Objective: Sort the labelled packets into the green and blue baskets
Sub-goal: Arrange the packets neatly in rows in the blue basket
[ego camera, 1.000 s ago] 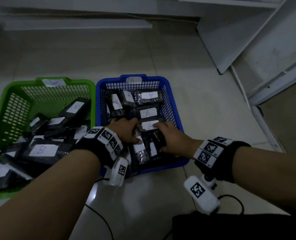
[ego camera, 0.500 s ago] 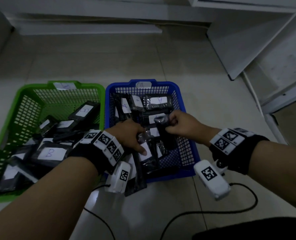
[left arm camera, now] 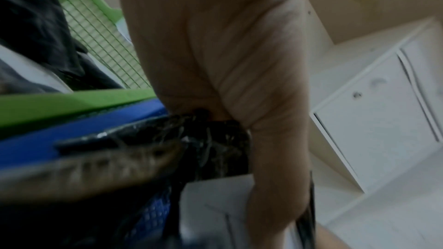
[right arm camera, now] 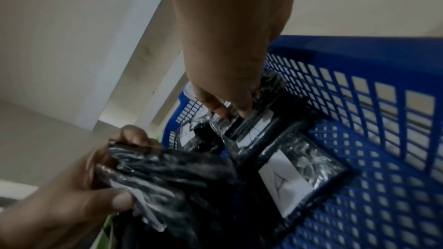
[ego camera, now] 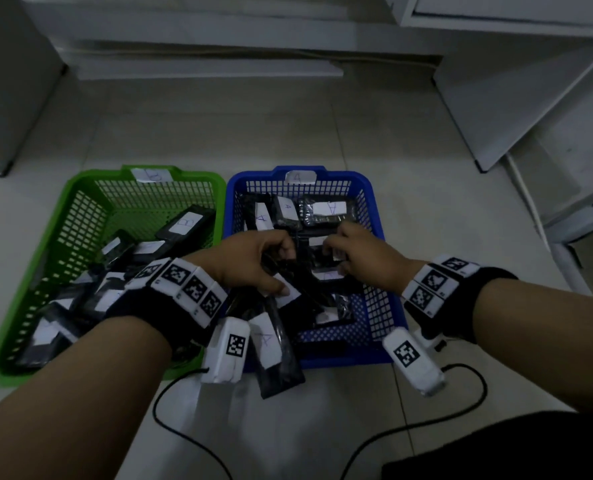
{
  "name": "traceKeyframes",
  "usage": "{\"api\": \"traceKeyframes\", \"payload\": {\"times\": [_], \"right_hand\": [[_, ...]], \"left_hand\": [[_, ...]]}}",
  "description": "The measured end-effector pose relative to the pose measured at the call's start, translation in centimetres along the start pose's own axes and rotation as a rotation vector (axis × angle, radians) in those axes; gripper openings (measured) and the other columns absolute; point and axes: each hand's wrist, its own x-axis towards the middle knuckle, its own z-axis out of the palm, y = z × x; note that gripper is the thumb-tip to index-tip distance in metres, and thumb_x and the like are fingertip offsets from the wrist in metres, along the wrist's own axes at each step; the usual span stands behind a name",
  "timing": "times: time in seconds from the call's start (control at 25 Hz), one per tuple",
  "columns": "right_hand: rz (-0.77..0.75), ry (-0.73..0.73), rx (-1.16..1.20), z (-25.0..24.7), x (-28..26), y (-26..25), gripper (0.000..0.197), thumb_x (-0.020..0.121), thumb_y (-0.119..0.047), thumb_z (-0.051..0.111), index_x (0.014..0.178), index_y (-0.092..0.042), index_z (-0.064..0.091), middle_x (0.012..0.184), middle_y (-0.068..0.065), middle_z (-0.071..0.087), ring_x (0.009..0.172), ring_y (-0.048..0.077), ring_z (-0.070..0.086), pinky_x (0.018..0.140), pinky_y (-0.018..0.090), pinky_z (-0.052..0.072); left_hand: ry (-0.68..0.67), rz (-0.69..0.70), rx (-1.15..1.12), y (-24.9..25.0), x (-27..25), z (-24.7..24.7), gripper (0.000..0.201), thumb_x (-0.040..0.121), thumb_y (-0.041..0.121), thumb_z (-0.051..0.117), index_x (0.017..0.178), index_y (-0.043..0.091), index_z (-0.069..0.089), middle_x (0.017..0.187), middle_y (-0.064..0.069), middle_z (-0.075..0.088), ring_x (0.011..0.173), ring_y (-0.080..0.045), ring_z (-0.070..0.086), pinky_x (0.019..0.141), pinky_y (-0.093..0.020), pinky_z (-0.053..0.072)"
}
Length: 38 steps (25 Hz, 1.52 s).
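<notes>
Blue basket (ego camera: 379,216) | left hand (ego camera: 250,261) grips packet bundle (right arm camera: 172,169) at near-left | right hand (ego camera: 364,258) pinches an upright packet (right arm camera: 251,124), just right, nearer far wall.

Glossy crinkled plastic packets (right arm camera: 172,183) with paper labels; perforated plastic baskets (ego camera: 378,306)

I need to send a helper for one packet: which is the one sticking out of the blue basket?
Find the blue basket, right of the green basket. At its near-left corner, beside the left hand, one black packet hangs over the rim toward the floor. Unlike the rest, it lies half outside, its white label marked A.
</notes>
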Motion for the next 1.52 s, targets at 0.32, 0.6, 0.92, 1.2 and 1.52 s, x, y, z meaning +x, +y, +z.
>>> {"api": "traceKeyframes", "payload": {"times": [0.32,0.6,0.92,1.2,1.52], "right_hand": [[0.178,-0.222,0.931,-2.7,-2.4,-3.9,0.039,0.094,-0.032,0.055,0.132,-0.025,0.050,0.113,-0.011,0.061,0.098,0.006,0.063,0.076,0.023,0.056],[0.281,-0.055,0.856,-2.9,-2.6,-2.3,0.013,0.097,-0.026,0.051,0.100,-0.020,0.061,0.093,0.008,0.071,0.073,0.027,0.071,0.051,0.031,0.051],[0.385,-0.129,0.656,-3.0,-3.6,-1.4,0.023,0.087,-0.017,0.058,0.110,-0.016,0.058,0.091,0.009,0.068,0.063,0.027,0.070,0.060,0.038,0.059],[0.060,-0.651,-0.134,0.4,-2.8,-2.8,0.033,0.094,-0.021,0.047,0.122,-0.008,0.058,0.118,0.013,0.057,0.104,0.024,0.053,0.075,0.027,0.040],[-0.075,-0.455,-0.084,2.1,-3.2,-2.9,0.069,0.081,-0.030,0.070,0.141,-0.016,0.039,0.136,0.005,0.047,0.122,0.023,0.045,0.101,0.036,0.041]], "left_hand": [[0.238,0.067,-0.292,0.2,0.2,0.2,0.041,0.065,-0.003,0.081,0.099,0.005,0.060,0.117,-0.003,0.065,0.106,-0.008,0.064,0.091,-0.021,0.050],[0.249,-0.127,0.087,0.0,1.1,-0.5,0.055,0.068,0.023,0.083,0.117,0.028,0.058,0.112,0.009,0.058,0.097,-0.006,0.057,0.075,-0.007,0.043],[0.657,-0.291,-0.032,-2.1,0.8,-0.8,0.023,0.083,0.016,0.068,0.103,0.019,0.058,0.101,0.008,0.056,0.094,-0.012,0.054,0.080,-0.022,0.038],[0.617,-0.234,-0.207,-1.3,0.7,-0.5,0.017,0.089,0.012,0.061,0.103,0.018,0.066,0.108,0.006,0.061,0.098,-0.008,0.054,0.078,-0.014,0.040],[0.618,-0.244,-0.183,-1.3,0.2,0.0,0.015,0.089,0.015,0.063,0.103,0.021,0.066,0.104,0.008,0.060,0.094,-0.006,0.053,0.061,0.004,0.036]]}}
